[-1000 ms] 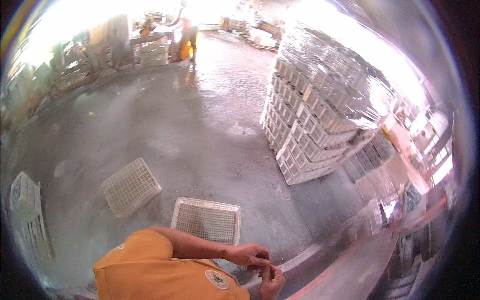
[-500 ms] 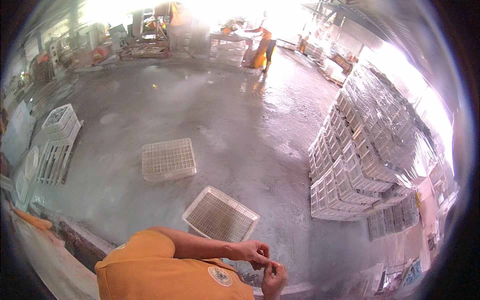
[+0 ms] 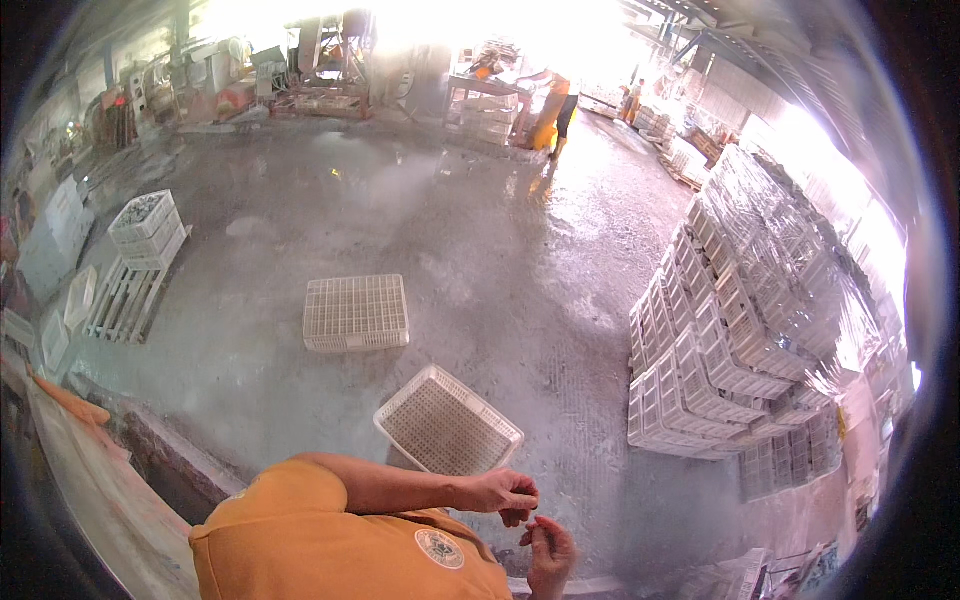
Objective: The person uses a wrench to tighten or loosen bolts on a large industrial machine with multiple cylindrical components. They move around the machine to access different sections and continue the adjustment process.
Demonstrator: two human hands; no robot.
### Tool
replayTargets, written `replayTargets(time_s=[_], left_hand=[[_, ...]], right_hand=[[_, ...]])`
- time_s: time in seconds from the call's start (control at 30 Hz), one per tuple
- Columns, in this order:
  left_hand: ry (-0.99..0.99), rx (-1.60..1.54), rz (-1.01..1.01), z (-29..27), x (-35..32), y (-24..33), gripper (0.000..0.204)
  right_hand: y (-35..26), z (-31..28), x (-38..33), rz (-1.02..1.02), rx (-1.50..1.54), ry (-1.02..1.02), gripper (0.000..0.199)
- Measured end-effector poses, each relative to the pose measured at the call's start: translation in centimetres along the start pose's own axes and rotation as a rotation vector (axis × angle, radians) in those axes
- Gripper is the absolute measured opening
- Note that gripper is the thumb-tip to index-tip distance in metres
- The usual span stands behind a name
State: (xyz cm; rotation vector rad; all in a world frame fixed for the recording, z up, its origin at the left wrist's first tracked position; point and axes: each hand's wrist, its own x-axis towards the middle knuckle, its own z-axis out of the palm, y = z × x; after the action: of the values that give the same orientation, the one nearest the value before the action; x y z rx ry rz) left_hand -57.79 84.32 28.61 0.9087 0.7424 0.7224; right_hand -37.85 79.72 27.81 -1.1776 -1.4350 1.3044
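Note:
In front of my orange shirt, my left hand (image 3: pixel 503 495) is closed in a pinch. A tiny dark speck shows at its fingertips, too small to name. Just below and to the right of it, my right hand (image 3: pixel 549 556) is also closed, thumb and fingers drawn together. Whatever it may hold cannot be made out. A narrow gap separates the two sets of fingertips. On the wet floor beyond my left forearm sits an upright white plastic crate (image 3: pixel 450 425), its slatted inside facing up.
Farther off, another white crate (image 3: pixel 356 313) lies bottom up. Tall stacked crates (image 3: pixel 690 370), partly wrapped in clear film, stand at right. Two filled crates (image 3: pixel 148 232) rest by a pallet (image 3: pixel 128 300) at left. A person (image 3: pixel 556 110) works at a far table. A ledge (image 3: pixel 150 455) runs lower left.
My hands have come slightly apart; their fingertips were touching before. The whole view has turned a little to the left, so the crates and stacks sit farther right.

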Motion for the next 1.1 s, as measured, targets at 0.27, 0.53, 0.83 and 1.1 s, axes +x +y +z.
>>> replayTargets(time_s=[0.27, 0.53, 0.83, 1.1], left_hand=[[-0.104, -0.060, 0.027, 1.0, 0.2, -0.2, 0.022], [-0.137, 0.086, 0.089, 1.9, -0.2, 0.5, 0.021], [-0.101, 0.173, 0.126, 2.1, -0.1, -0.1, 0.023], [-0.036, 0.176, 0.103, 2.8, -0.8, 0.8, 0.020]], right_hand=[[-2.5, 0.6, -0.9, 0.026, 0.255, 0.093, 0.016], [-3.2, -0.1, -1.6, -0.002, 0.147, -0.021, 0.015], [-1.3, -0.1, -1.7, 0.021, 0.124, 0.028, 0.015], [0.1, -0.6, -2.0, -0.056, -0.135, 0.057, 0.014]])
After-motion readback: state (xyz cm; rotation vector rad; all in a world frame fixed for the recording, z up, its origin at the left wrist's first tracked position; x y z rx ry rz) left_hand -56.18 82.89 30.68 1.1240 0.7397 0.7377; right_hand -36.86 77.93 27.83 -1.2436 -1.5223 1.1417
